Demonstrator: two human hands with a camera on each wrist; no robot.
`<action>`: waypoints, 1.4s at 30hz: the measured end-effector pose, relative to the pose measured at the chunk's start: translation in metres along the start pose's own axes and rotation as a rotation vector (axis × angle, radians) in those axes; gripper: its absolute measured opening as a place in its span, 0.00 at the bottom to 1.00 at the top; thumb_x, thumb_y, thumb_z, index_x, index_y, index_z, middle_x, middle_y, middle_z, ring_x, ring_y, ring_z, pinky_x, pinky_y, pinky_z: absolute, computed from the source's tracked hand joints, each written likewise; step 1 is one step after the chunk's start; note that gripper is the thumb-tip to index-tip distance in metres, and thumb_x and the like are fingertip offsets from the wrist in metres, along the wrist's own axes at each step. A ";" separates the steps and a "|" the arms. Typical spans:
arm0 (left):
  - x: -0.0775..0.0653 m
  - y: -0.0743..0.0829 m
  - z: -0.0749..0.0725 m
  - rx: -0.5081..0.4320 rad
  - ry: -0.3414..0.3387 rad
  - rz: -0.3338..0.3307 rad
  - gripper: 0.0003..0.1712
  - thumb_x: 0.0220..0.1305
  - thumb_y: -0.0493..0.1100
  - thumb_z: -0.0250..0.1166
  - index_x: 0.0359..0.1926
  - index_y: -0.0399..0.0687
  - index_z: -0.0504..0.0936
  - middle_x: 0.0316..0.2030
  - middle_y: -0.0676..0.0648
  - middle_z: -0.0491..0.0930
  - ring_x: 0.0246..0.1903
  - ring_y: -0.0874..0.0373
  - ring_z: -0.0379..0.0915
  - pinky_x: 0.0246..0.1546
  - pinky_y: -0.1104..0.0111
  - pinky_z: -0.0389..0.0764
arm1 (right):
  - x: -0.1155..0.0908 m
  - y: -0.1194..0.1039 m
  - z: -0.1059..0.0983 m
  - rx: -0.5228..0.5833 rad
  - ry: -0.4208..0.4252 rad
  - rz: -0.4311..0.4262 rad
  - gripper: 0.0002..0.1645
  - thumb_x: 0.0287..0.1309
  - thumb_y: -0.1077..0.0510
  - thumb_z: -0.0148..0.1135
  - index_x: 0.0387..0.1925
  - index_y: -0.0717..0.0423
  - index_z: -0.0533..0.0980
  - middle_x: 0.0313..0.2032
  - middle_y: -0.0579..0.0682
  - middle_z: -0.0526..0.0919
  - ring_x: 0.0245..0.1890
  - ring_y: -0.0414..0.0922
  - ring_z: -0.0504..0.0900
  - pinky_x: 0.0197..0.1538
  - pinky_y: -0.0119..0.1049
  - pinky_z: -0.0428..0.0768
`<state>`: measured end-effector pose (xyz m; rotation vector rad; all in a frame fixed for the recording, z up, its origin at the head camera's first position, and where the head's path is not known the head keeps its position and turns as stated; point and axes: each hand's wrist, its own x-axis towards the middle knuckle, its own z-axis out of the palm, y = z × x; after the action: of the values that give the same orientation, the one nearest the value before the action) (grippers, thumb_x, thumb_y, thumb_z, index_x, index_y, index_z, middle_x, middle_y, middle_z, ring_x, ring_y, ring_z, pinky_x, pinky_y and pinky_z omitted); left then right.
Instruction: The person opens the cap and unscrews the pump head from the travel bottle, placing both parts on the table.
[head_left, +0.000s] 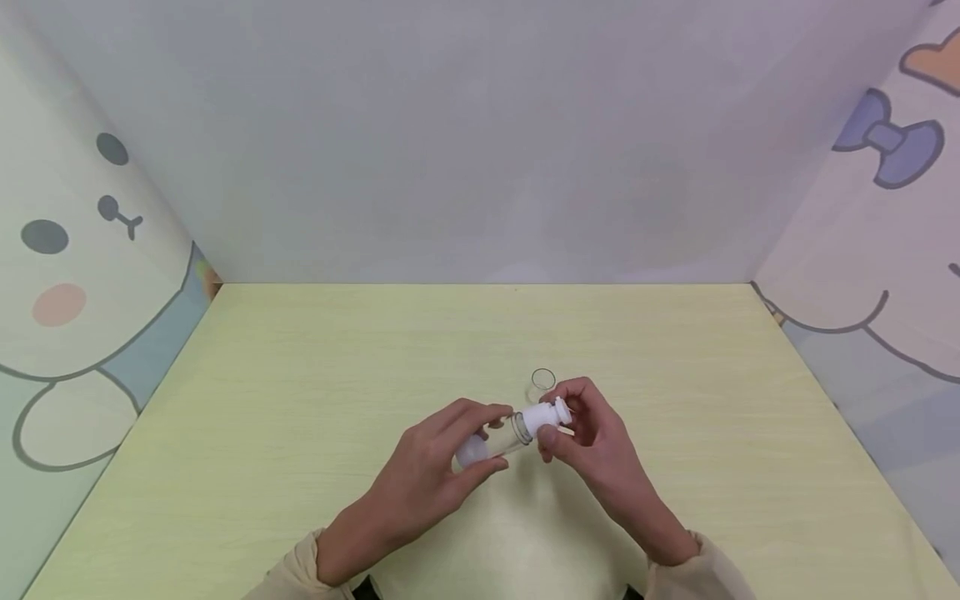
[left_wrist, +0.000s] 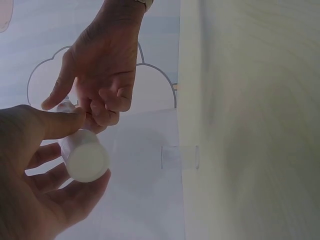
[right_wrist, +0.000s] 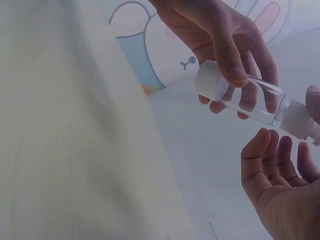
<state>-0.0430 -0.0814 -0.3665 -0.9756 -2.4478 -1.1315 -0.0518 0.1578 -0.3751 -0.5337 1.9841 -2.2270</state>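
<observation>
A slim clear bottle (head_left: pixel 506 437) with a frosted white base is held tilted above the table, its white pump top (head_left: pixel 546 415) pointing to the right. My left hand (head_left: pixel 438 454) grips the bottle's body, thumb on the near side and fingers on the far side. At the other end, my right hand (head_left: pixel 600 442) holds the pump top between thumb and fingers. Seen from the left wrist, the round white base (left_wrist: pixel 87 162) faces the camera. The right wrist view shows the clear body (right_wrist: pixel 255 100) with no liquid visible inside.
Just beyond the right hand, a small clear cylindrical cap (head_left: pixel 543 381) stands on the pale wood-look table (head_left: pixel 337 358). A plain grey wall (head_left: pixel 480 150) rises at the table's back edge, and panels with cartoon animals flank both sides.
</observation>
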 end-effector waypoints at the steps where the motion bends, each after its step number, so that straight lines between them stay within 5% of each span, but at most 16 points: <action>1: 0.000 0.000 0.000 -0.001 -0.001 0.000 0.30 0.59 0.42 0.79 0.62 0.55 0.80 0.49 0.55 0.83 0.41 0.64 0.82 0.41 0.77 0.82 | 0.000 0.000 0.000 -0.004 0.002 0.003 0.15 0.69 0.69 0.62 0.50 0.55 0.68 0.47 0.46 0.77 0.33 0.38 0.81 0.38 0.33 0.85; 21: 0.000 0.000 -0.001 0.011 0.008 0.017 0.30 0.59 0.42 0.79 0.62 0.54 0.80 0.49 0.56 0.83 0.40 0.67 0.80 0.40 0.79 0.81 | 0.001 -0.001 -0.008 0.019 -0.127 -0.149 0.21 0.65 0.78 0.59 0.56 0.67 0.67 0.56 0.49 0.76 0.54 0.39 0.76 0.52 0.25 0.80; 42: 0.000 -0.001 0.000 -0.006 -0.012 -0.006 0.31 0.59 0.42 0.79 0.63 0.57 0.79 0.50 0.56 0.83 0.42 0.66 0.81 0.41 0.79 0.82 | 0.003 -0.004 -0.016 -0.015 -0.136 -0.247 0.21 0.67 0.78 0.54 0.59 0.69 0.68 0.56 0.51 0.78 0.50 0.43 0.76 0.48 0.27 0.79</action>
<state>-0.0433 -0.0817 -0.3675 -0.9803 -2.4595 -1.1388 -0.0592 0.1721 -0.3723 -0.9520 1.9605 -2.2403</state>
